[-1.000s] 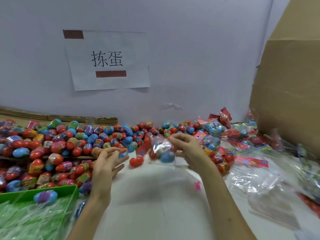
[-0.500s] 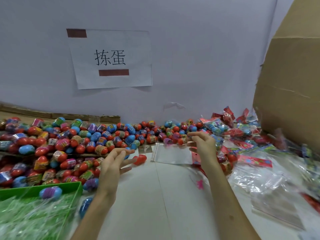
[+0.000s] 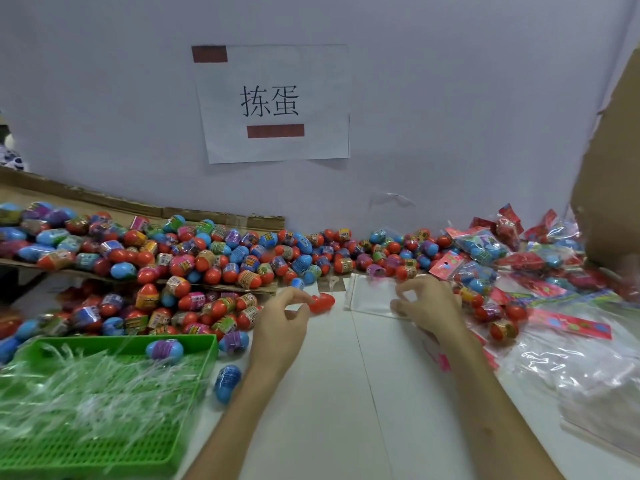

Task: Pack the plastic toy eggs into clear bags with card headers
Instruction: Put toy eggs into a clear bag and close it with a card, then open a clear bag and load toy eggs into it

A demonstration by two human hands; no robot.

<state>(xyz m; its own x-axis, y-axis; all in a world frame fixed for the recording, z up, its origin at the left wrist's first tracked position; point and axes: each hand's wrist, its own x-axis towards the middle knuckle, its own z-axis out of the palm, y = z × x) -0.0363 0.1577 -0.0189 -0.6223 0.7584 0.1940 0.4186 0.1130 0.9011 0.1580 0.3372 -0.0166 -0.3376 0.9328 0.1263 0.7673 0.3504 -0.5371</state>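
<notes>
A large heap of red, blue and purple plastic toy eggs [image 3: 214,261] covers the table's left and back. One loose red egg [image 3: 323,302] lies on the white table just in front of the heap. My left hand [image 3: 280,320] has its index finger and thumb curled at that egg's left end and pinches it. To the right of the egg an empty clear bag [image 3: 369,294] lies flat. My right hand [image 3: 429,303] pinches the bag's right edge between thumb and curled fingers.
A green basket [image 3: 194,420] of shredded plastic with one blue egg sits at the front left; another blue egg [image 3: 227,382] lies beside it. Packed bags with red headers [image 3: 481,247], loose header cards [image 3: 571,323] and spare clear bags [image 3: 588,386] crowd the right. A cardboard box [image 3: 609,168] stands there.
A second ago my right hand held a filled bag; that bag is gone and an empty one lies flat under my fingers. My left hand has curled onto the red egg.
</notes>
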